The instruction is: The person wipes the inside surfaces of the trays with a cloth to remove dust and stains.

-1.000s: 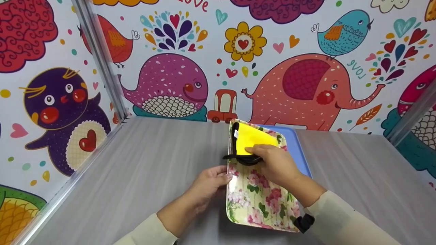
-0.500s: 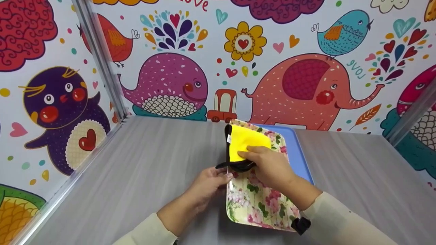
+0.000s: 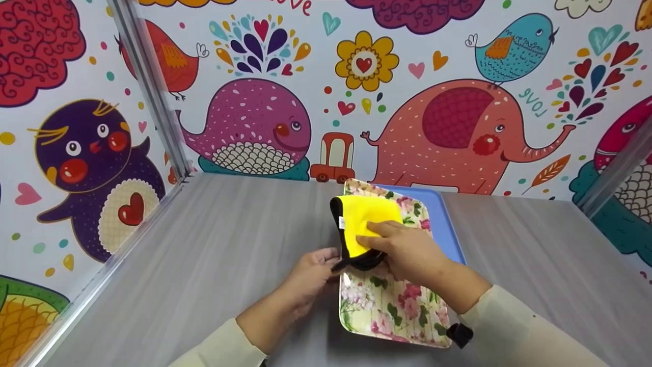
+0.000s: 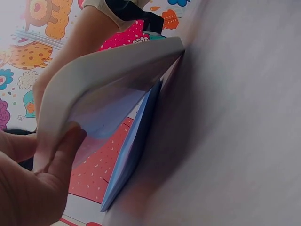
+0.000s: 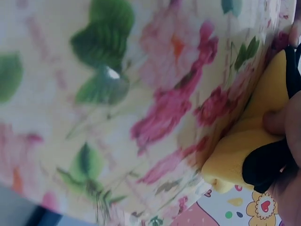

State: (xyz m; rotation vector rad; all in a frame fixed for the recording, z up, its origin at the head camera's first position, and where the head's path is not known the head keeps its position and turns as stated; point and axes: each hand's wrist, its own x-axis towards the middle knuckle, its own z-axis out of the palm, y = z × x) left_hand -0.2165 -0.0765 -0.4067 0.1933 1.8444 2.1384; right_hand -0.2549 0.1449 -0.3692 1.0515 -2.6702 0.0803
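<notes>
A floral tray [image 3: 407,306] is held tilted above the table, its pink-flowered face towards the head camera. My left hand [image 3: 308,280] grips the tray's left edge, the thumb on one side and fingers on the other, as the left wrist view shows with the tray's pale rim [image 4: 70,77]. In my right hand [image 3: 407,250] is a folded yellow cloth [image 3: 374,214] with black edging and a small white label. The cloth lies against the upper part of the tray's face, and its left edge reaches past the rim. In the right wrist view the yellow cloth [image 5: 230,153] bunches under the fingers.
Behind the floral tray, a blue tray [image 3: 444,219] lies on the grey table [image 3: 244,224]. Printed cartoon panels [image 3: 254,127] stand along the back and both sides. A black strap piece [image 3: 460,335] is at my right sleeve.
My right hand has drawn the yellow cloth down and slightly left across the tray's face, towards my left hand. The left hand and the tray stay nearly still.
</notes>
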